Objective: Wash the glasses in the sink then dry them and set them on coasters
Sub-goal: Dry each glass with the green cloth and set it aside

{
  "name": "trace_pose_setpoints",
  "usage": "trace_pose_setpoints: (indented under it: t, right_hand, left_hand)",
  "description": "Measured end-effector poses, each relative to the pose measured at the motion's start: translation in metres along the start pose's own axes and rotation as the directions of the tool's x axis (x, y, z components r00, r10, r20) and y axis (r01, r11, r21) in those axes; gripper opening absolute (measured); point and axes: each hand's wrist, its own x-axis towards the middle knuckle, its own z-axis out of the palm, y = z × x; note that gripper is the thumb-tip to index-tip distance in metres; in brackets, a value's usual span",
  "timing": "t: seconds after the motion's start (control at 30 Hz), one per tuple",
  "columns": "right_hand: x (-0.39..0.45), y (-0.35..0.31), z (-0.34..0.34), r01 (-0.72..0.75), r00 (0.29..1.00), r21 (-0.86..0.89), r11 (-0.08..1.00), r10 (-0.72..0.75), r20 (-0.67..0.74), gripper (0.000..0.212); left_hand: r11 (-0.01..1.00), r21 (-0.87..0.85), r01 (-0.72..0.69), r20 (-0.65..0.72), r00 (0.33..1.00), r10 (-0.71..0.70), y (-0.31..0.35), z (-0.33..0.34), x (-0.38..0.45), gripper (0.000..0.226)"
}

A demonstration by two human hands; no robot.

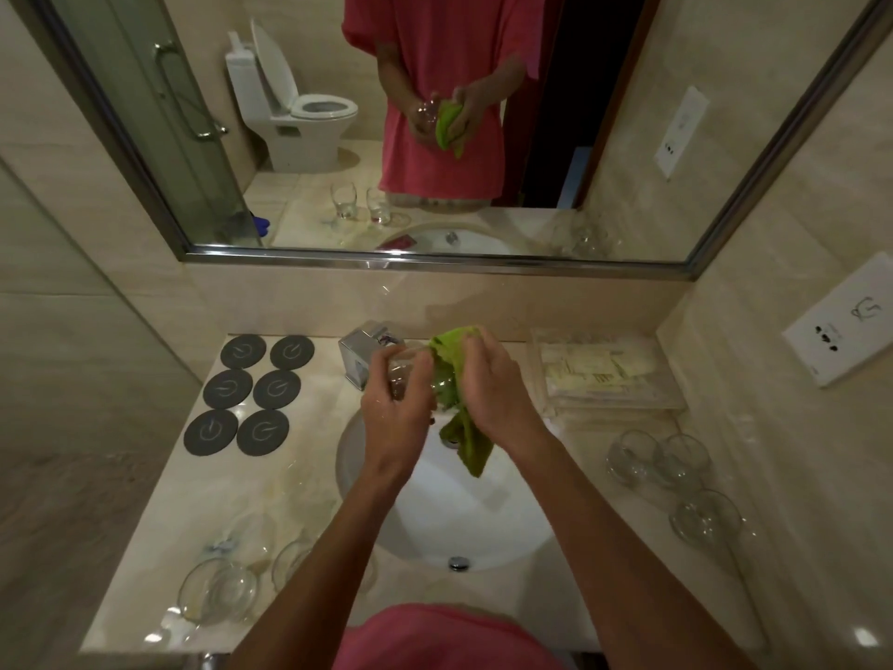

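Left hand (pixel 394 403) grips a glass (pixel 410 374) over the sink (pixel 435 534); right hand (pixel 493 384) clutches a green cloth (pixel 464 437).

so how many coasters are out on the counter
6 coasters, all bare, in two columns of three left of the faucet; none looks hidden.

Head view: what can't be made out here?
- Glass in the left hand: mostly hidden by fingers and the green cloth.
- Faucet: spout behind both hands.
- Glass left of the sink: partly covered by the forearm.
- Tray contents: too blurred.
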Motion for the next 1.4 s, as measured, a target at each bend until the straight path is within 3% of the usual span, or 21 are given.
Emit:
trace_pose_setpoints:
  t: [0.1, 0.27, 0.37, 0.43, 0.57, 0.67, 0.7, 0.77, 0.83, 0.93, 1.03, 1.17, 1.23, 1.3, 1.4]
  right_hand:
    - [-0.009, 0.015, 0.001, 0.136, 0.983, 0.095, 0.986, -0.146, 0.11, 0.022]
    - [-0.008, 0.034, -0.017, 0.211, 0.926, 0.102, 0.972, -0.233, 0.296, 0.045]
    - [-0.008, 0.042, -0.024, 0.287, 0.921, 0.063, 0.956, -0.294, 0.254, 0.058]
    - [-0.008, 0.042, -0.022, 0.316, 0.932, 0.05, 0.947, -0.32, 0.169, 0.057]
    - [-0.01, 0.035, -0.013, 0.25, 0.968, 0.193, 0.949, -0.247, -0.037, 0.034]
    - [-0.011, 0.03, -0.008, 0.124, 0.987, 0.309, 0.943, -0.085, -0.137, 0.017]
    - [-0.01, 0.029, -0.007, 0.054, 0.993, 0.357, 0.932, -0.011, -0.121, 0.02]
    - [-0.007, 0.029, -0.007, -0.123, 0.989, 0.48, 0.868, 0.146, -0.01, 0.031]
    - [-0.003, 0.032, -0.01, -0.268, 0.961, 0.572, 0.776, 0.256, 0.103, 0.043]
    - [-0.003, 0.036, -0.011, -0.306, 0.949, 0.589, 0.748, 0.293, 0.121, 0.044]
    - [-0.004, 0.04, -0.01, -0.271, 0.954, 0.551, 0.789, 0.297, 0.045, 0.04]
    - [-0.008, 0.038, -0.012, -0.061, 0.989, 0.296, 0.953, 0.098, -0.111, 0.028]
    - [-0.013, 0.036, -0.011, 0.041, 0.991, 0.201, 0.979, -0.014, -0.133, 0.024]
    - [-0.013, 0.037, -0.009, 0.053, 0.988, 0.211, 0.976, -0.021, -0.153, 0.023]
    - [-0.003, 0.04, -0.015, -0.179, 0.978, 0.413, 0.893, 0.206, -0.022, 0.032]
  left_hand:
    - [0.988, -0.067, 0.139, 0.037, 0.99, -0.137, 0.001, -0.009, 0.011, 0.031]
    - [0.893, -0.093, 0.441, 0.182, 0.889, -0.42, 0.013, -0.014, 0.026, 0.042]
    - [0.814, -0.095, 0.573, 0.267, 0.802, -0.534, 0.013, -0.014, 0.031, 0.057]
    - [0.804, -0.065, 0.591, 0.293, 0.782, -0.551, 0.012, -0.011, 0.031, 0.059]
    - [0.863, -0.003, 0.505, 0.247, 0.837, -0.489, 0.014, 0.003, 0.025, 0.063]
    - [0.949, 0.095, 0.3, 0.155, 0.937, -0.312, 0.021, 0.01, 0.015, 0.032]
    - [0.971, 0.146, 0.187, 0.132, 0.969, -0.207, 0.023, 0.011, 0.012, 0.021]
    - [0.964, 0.261, -0.059, 0.166, 0.986, 0.015, 0.024, 0.008, 0.01, 0.021]
    - [0.917, 0.356, -0.183, 0.275, 0.958, 0.084, 0.019, 0.003, 0.014, 0.034]
    - [0.918, 0.365, -0.153, 0.404, 0.915, -0.008, 0.014, -0.007, 0.021, 0.052]
    - [0.947, 0.308, 0.09, 0.407, 0.887, -0.216, 0.015, -0.011, 0.025, 0.067]
    - [0.841, 0.294, 0.454, 0.326, 0.779, -0.535, 0.011, -0.009, 0.029, 0.074]
    - [0.869, 0.309, 0.386, 0.317, 0.82, -0.476, 0.006, -0.006, 0.025, 0.07]
    - [0.938, 0.266, 0.221, 0.328, 0.894, -0.304, 0.005, -0.004, 0.016, 0.053]
    - [0.974, 0.196, -0.117, 0.459, 0.889, 0.014, 0.002, -0.006, 0.011, 0.041]
